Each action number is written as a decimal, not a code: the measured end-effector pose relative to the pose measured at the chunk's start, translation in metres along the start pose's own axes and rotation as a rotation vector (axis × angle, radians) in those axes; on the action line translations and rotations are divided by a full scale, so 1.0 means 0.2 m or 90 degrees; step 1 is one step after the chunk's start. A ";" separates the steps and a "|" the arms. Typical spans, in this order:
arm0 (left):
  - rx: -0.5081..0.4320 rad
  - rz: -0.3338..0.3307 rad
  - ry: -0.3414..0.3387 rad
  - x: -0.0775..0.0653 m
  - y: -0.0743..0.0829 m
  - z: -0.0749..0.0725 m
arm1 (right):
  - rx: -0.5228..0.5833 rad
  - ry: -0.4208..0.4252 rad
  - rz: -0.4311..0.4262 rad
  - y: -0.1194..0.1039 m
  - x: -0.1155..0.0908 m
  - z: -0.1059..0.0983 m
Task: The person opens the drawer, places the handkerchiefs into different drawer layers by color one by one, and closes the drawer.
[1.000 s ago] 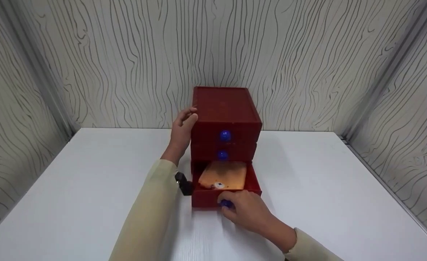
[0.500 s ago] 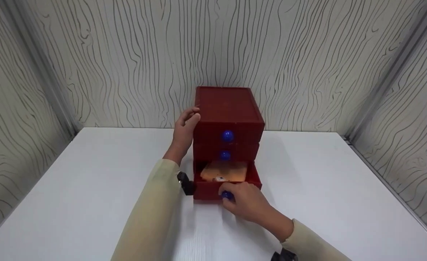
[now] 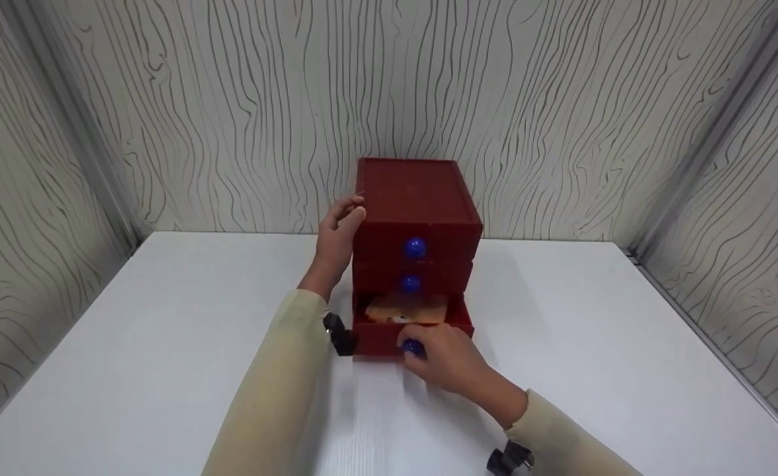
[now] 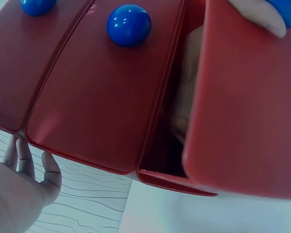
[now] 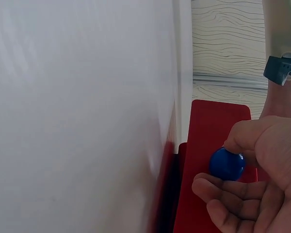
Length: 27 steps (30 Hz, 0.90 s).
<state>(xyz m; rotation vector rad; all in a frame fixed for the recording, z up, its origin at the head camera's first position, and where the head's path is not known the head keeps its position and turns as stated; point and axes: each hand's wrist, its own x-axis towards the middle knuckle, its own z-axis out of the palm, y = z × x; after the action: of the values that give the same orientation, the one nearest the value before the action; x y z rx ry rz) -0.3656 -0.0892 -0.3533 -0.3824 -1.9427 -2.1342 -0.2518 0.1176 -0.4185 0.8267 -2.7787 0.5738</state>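
A red chest of drawers [image 3: 415, 192] stands on the table, with a round blue knob on each drawer. Its bottom drawer [image 3: 375, 340] is pulled partly out, and a folded orange cloth-like item [image 3: 412, 309] lies inside. My right hand [image 3: 451, 360] pinches the blue knob [image 5: 227, 164] of that drawer between thumb and fingers. At the chest's left side, my left hand [image 3: 336, 241] rests against the upper wall, fingertips at the top edge. In the left wrist view its fingers [image 4: 26, 160] are extended along the side. The middle knob [image 4: 129, 25] and top knob [image 3: 415, 248] are untouched.
The white table [image 3: 164, 370] spreads to both sides of the chest. A wall with a wood-grain pattern [image 3: 263, 119] rises behind it, and similar panels flank the table. Black wrist cameras [image 3: 339, 335] sit on both forearms.
The bottom drawer has slid inward, away from the person, with my right hand on its knob. Less of the orange item shows. My left hand keeps its place on the chest.
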 end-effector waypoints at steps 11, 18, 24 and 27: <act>-0.005 0.001 0.006 0.01 0.00 0.00 | 0.000 0.016 0.015 0.03 0.05 0.02; -0.007 -0.001 0.011 0.01 -0.01 0.00 | 0.009 0.020 0.014 0.06 0.09 0.04; -0.021 0.001 0.016 0.01 -0.01 0.00 | 0.026 0.010 0.034 0.09 0.13 0.04; -0.018 0.001 0.019 0.01 0.00 0.01 | 0.026 0.011 0.039 0.10 0.15 0.04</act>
<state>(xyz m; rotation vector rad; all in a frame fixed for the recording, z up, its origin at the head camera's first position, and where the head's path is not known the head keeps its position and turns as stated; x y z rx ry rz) -0.3684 -0.0878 -0.3532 -0.3537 -1.8980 -2.1552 -0.2885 0.1141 -0.4236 0.7421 -2.7939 0.6475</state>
